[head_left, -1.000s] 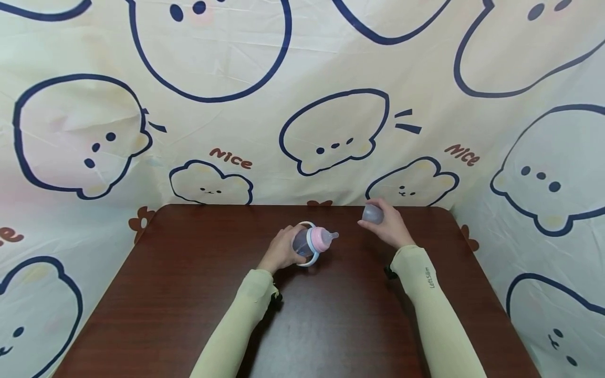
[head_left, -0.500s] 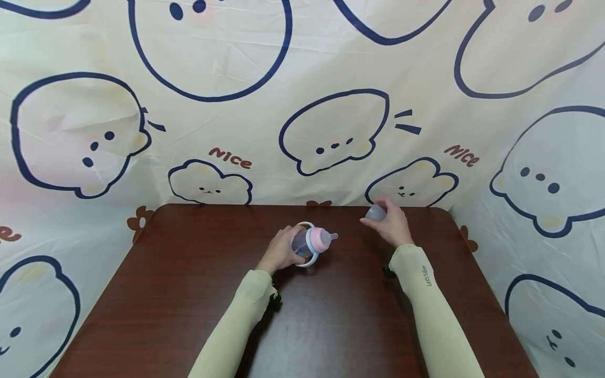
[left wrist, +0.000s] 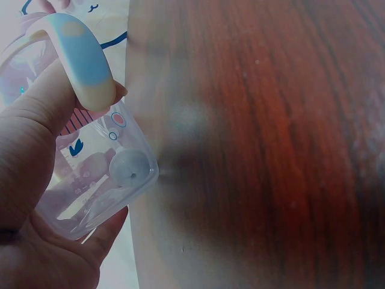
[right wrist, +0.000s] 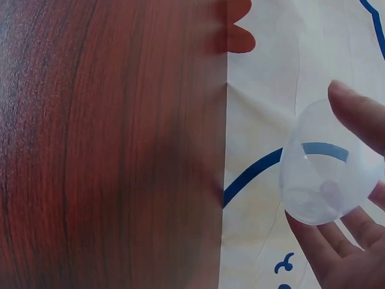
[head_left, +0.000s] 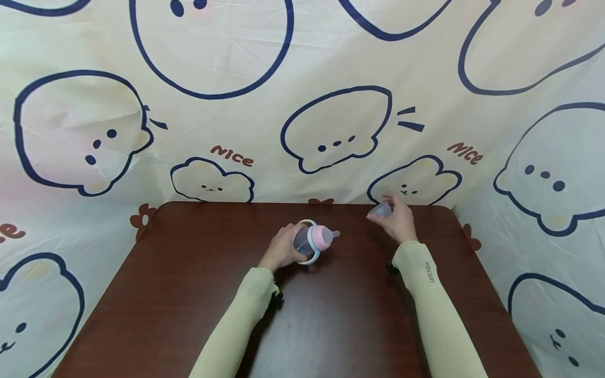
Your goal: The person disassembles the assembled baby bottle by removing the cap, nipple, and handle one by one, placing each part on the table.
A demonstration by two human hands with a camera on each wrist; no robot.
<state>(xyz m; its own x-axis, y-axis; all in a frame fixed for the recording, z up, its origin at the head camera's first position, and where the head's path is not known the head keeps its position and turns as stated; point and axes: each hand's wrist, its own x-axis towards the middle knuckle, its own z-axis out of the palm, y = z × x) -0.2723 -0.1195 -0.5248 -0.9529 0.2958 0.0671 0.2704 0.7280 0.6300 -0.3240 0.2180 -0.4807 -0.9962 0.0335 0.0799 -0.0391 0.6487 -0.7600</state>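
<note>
Bottle (head_left: 319, 239): clear body, pink collar, pale-blue handles; tilting over the table (head_left: 212, 315), its teat (head_left: 335, 234) pointing toward the right-hand side. A grey ball (left wrist: 131, 167) is showing inside. Left hand (head_left: 285, 247): curling round the body, gripping it, a digit passing beneath one handle. Right hand (head_left: 400, 220): pinching a clear cap (right wrist: 319, 174) between thumb and fingers, these standing apart by the cap's width. The hands are staying well apart; the bottle is sitting between them, touching only the left.
</note>
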